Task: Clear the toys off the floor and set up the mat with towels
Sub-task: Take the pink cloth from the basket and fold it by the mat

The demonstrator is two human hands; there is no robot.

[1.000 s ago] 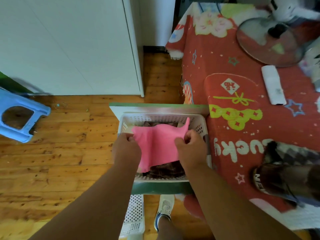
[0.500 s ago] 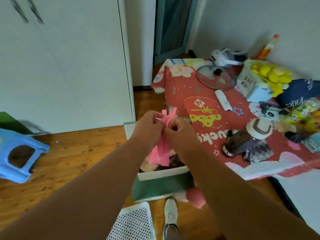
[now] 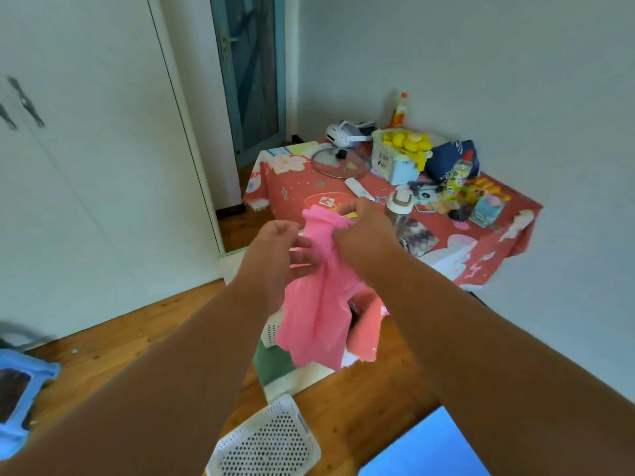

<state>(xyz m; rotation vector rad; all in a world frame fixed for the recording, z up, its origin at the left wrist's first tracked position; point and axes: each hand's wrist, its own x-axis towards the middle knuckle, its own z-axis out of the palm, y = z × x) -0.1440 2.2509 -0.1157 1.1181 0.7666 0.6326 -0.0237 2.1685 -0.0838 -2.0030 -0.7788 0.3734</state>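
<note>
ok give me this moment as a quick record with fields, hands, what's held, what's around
left hand: fingers loosely curled against the pink towel's upper part, grip unclear
right hand: pinching the bunched top edge of the pink towel
pink towel: lifted, hanging crumpled between the hands
white basket: behind and below the towel, mostly hidden
basket lid: perforated, lying on the wooden floor
low table: red patterned cloth, crowded with a glass lid, a headset, bottles and toys
blue stool: at the left edge
blue mat: corner at bottom right
</note>
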